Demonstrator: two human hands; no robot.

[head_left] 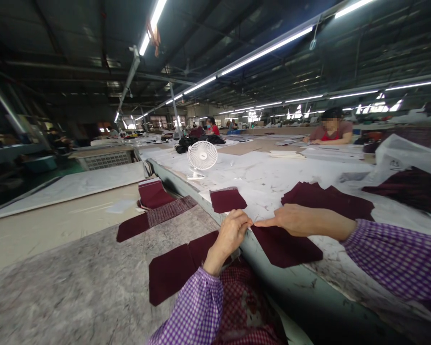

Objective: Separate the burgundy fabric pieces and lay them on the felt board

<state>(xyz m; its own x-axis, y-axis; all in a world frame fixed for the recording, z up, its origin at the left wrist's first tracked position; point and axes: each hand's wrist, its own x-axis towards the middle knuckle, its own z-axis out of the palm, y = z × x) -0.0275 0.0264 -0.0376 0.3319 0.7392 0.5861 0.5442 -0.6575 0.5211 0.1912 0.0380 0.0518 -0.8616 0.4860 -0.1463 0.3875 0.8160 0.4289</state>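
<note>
A maroon fabric piece [289, 247] with cut corners lies on the white-covered table and hangs slightly over its near edge. My left hand [231, 235] is closed in a pinch at the piece's far left corner, right by the table edge. Lying low over the same piece, my right hand [303, 220] stretches its index finger to that corner, almost touching my left fingertips; its other fingers are partly hidden. Just beyond my hands rests a smaller maroon piece [228, 200]. A stack of maroon pieces [326, 199] sits behind my right hand.
On the lower grey surface at left are more maroon pieces [172, 273] and a maroon-and-grey strip [158, 218]. A white clip fan [202, 155] stands on the table [251, 177]. A clear plastic bag [405, 155] with dark cloth is at right. Co-workers sit farther back.
</note>
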